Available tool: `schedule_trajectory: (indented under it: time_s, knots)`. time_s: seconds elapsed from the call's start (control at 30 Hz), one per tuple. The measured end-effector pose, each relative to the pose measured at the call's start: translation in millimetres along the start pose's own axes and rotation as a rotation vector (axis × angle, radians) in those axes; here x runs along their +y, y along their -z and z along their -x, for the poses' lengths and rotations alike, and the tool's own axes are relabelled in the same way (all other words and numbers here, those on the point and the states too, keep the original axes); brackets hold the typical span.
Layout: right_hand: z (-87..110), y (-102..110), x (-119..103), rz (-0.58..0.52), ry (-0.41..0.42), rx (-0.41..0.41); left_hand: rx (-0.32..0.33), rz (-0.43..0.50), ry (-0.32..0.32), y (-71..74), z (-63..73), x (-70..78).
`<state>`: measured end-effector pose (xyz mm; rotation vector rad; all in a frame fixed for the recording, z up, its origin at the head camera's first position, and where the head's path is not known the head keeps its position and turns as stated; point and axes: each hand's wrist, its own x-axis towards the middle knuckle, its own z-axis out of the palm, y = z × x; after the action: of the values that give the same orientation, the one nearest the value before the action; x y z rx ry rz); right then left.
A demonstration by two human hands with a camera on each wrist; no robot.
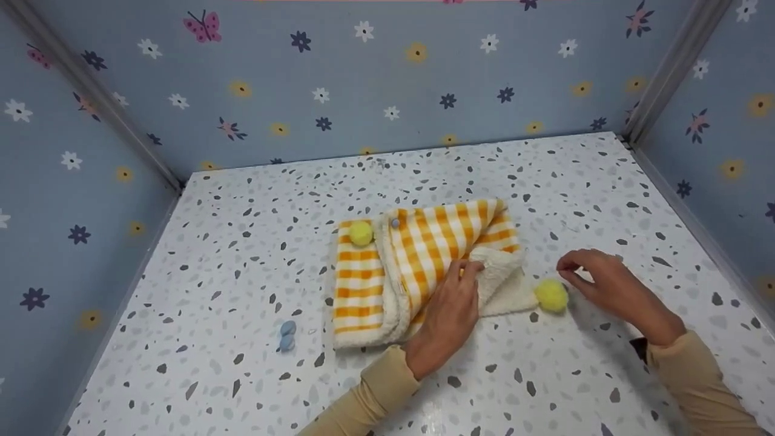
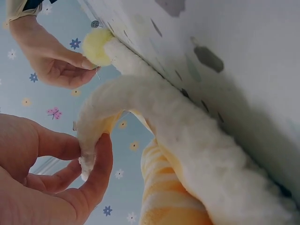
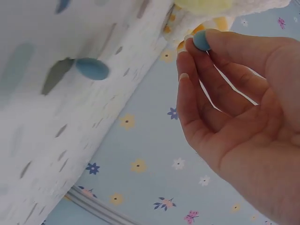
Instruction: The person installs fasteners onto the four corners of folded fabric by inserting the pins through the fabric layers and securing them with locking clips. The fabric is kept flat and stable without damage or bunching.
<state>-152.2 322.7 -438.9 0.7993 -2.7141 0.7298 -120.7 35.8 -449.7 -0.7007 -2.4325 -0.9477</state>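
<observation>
A yellow-and-white checked cloth (image 1: 433,233) with white fleece lining (image 1: 496,266) lies folded on the table. Yellow pom-poms trim it, one at upper left (image 1: 361,233) and another at the lower right corner (image 1: 551,295). My left hand (image 1: 448,309) pinches a raised, curved edge of the cloth (image 2: 126,93) between thumb and fingers. Just right of the corner pom-pom, my right hand (image 1: 605,290) is held above the table. Its thumb and forefinger pinch a blue-headed pin (image 3: 201,41); a thin shaft shows below these fingertips in the left wrist view.
A bluish round head (image 1: 395,223) sits on the cloth near its upper fold. Small blue pieces (image 1: 287,336) lie on the speckled table (image 1: 230,272) left of the cloth. In the right wrist view, a blue oval piece (image 3: 92,69) rests on the tabletop. Flower-patterned walls (image 1: 387,79) enclose the table.
</observation>
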Motion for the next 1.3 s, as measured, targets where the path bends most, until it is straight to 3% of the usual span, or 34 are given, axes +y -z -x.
schedule_trajectory:
  time_s: [0.6,1.13,1.3]
  knots:
    - [-30.9,-12.8,-24.3,-0.081,0.227,0.031,0.035,-0.036,-0.027,-1.4,-0.9,-1.9]
    - [-49.2,-18.8,-40.2,-0.098,0.254,0.034,0.006,-0.088,0.007,-1.3,-1.3,-1.1]
    - [-52.2,-19.6,-42.8,-0.123,0.298,0.051,-0.002,-0.061,0.01,-1.0,-1.8,-0.8]
